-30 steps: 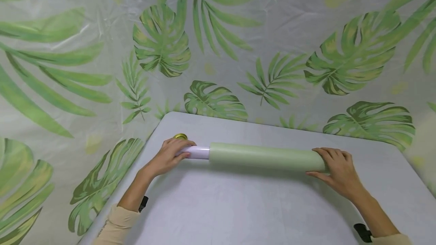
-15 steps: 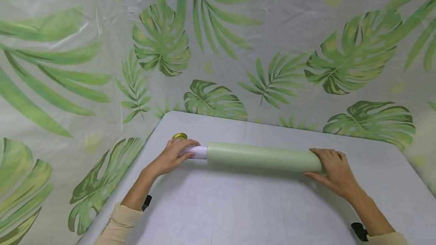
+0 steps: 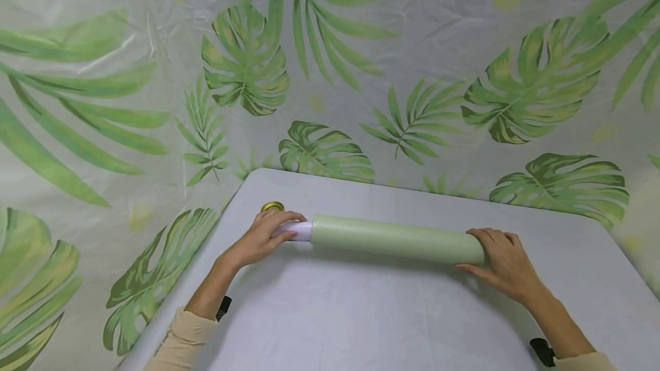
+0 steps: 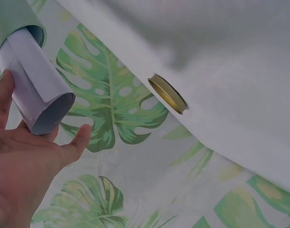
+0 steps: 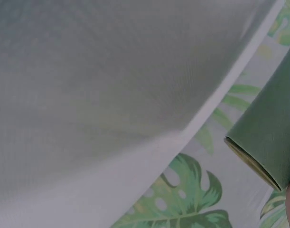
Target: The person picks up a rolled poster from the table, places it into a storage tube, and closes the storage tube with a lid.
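A pale green cardboard tube (image 3: 397,239) is held level above the white table. Out of its left end sticks a rolled white paper (image 3: 303,231); the left wrist view shows the overlapping edge and hollow end of that rolled paper (image 4: 40,80). My left hand (image 3: 260,237) grips the paper roll, fingers over the top and thumb on the near side. At the other end my right hand (image 3: 507,265) grips the green tube. The right wrist view shows the tube (image 5: 273,118) with a gold-coloured rim, and just a sliver of the hand.
A gold ring-shaped lid (image 3: 272,206) lies on the table (image 3: 361,314), right behind my left hand. Beyond the table's back and left edges hangs a leaf-printed sheet (image 3: 330,62).
The green tube and my right hand have shifted a little left, and my left hand slightly right. Less of the white paper roll shows between the left hand and the tube.
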Demonstrator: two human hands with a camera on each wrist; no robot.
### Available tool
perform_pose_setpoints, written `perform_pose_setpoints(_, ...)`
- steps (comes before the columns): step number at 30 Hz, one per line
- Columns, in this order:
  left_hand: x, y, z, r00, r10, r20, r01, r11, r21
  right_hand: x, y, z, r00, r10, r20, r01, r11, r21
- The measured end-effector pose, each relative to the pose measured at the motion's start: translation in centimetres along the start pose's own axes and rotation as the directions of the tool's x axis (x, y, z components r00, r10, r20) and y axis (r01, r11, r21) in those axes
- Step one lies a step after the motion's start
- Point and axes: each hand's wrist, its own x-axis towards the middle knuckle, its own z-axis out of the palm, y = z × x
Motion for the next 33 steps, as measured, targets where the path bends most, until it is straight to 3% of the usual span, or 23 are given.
perform_pose_setpoints(15, 0.3, -0.1, 0.4, 1.000, 0.015, 0.011, -0.015, 1.000, -0.019, -0.3, -0.1, -0.4, 1.000, 0.024, 0.016, -0.024, 1.000, 0.005)
perform_pose_setpoints(33, 0.6, -0.1, 1.2, 0.999, 0.010, 0.039, -0.010, 1.000, -0.001, -0.5, 0.5, -0.3, 0.999, -0.012, -0.043, 0.013, 1.000, 0.028)
